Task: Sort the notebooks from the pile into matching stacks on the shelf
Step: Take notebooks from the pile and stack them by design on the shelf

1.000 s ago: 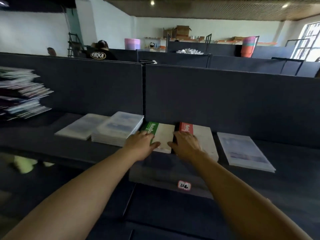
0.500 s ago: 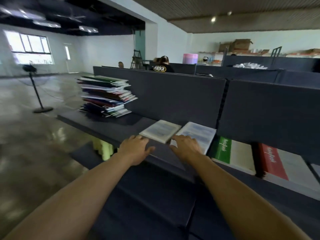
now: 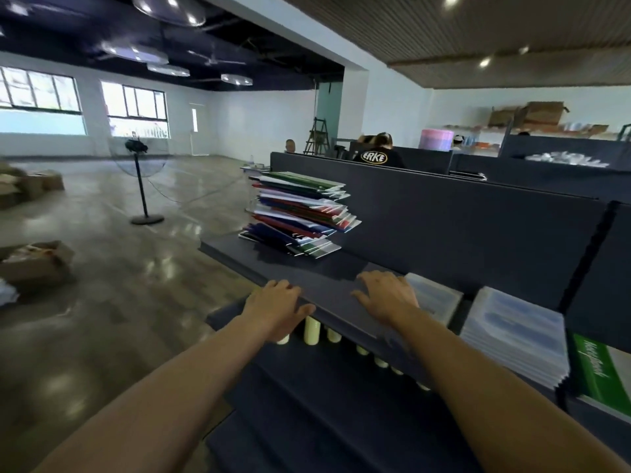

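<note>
A tall, untidy pile of notebooks [image 3: 300, 215] in green, red, blue and white stands on the dark shelf [image 3: 327, 271] ahead of me. My left hand [image 3: 276, 307] rests empty at the shelf's front edge. My right hand [image 3: 387, 297] hovers over the shelf with relaxed fingers, holding nothing, just left of a thin pale-blue stack [image 3: 432, 295]. A thicker pale-blue stack [image 3: 515, 332] lies further right, and a green notebook stack [image 3: 601, 373] sits at the right edge of the view.
A dark partition wall [image 3: 461, 227] backs the shelf. Pale cylinders [image 3: 312, 331] stand under the shelf's front edge. A standing fan [image 3: 140, 186] and cardboard boxes [image 3: 34, 264] are on the shiny floor to the left. A seated person [image 3: 379, 155] is behind the partition.
My view has swung left from the sorted stacks towards the pile. Both empty hands have moved left along the shelf, off the green and red notebooks and closer to the pile.
</note>
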Demonstrator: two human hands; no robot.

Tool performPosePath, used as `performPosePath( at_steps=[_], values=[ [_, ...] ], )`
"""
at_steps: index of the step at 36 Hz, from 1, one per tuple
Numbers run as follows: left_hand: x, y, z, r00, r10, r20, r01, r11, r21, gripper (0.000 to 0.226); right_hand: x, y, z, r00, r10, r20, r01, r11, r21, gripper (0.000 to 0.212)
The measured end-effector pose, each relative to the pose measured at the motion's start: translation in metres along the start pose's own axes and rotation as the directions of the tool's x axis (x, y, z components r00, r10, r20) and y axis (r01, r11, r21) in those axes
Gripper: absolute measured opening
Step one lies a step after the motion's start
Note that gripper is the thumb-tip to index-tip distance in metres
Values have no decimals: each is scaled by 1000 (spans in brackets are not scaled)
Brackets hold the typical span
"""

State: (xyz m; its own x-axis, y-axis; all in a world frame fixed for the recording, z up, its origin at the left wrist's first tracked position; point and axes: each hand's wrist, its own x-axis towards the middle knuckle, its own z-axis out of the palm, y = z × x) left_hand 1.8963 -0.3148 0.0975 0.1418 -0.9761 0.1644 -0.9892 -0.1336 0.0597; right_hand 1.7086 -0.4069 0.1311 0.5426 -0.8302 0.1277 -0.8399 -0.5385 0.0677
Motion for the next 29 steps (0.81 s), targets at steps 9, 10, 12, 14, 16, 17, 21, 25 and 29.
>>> performPosePath(
  at_steps=[9, 10, 12, 14, 16, 17, 21, 25, 29],
  values=[
    [56, -32, -12, 1000, -7, -27, 8, 1000, 28, 54, 79, -4, -21, 990, 2, -144, -1, 1000, 5, 46],
    [64, -33, -14, 1000, 0, -31, 1, 999, 35, 54, 88, -3, -24, 987, 5, -162, -3, 1000, 13, 45],
    [80, -35, -18, 999, 11, -32, -9, 999, 45, 54, 107, 0, -27, 981, 10, -194, -6, 1000, 21, 43],
    [98, -37, -21, 999, 18, -41, -16, 999, 51, 53, 124, 1, -31, 975, 19, -223, -9, 999, 45, 42],
    [115, -37, -23, 998, 25, -52, -22, 998, 59, 52, 140, 2, -33, 971, 24, -237, -9, 998, 63, 43],
    [123, -37, -24, 998, 28, -59, -24, 998, 64, 51, 147, 2, -34, 970, 22, -241, -8, 998, 60, 44],
    [155, -42, -23, 992, 56, -114, -48, 996, 73, 48, 176, 3, -37, 964, 23, -263, -7, 998, 61, 45],
    [180, -48, -15, 990, 86, -112, -85, 996, 16, 50, 203, 2, -38, 959, 43, -280, -28, 998, 56, 48],
    [200, -55, -10, 992, 97, -81, -100, 995, -25, 50, 231, -3, -45, 957, 59, -283, -38, 996, 80, 53]
  ],
)
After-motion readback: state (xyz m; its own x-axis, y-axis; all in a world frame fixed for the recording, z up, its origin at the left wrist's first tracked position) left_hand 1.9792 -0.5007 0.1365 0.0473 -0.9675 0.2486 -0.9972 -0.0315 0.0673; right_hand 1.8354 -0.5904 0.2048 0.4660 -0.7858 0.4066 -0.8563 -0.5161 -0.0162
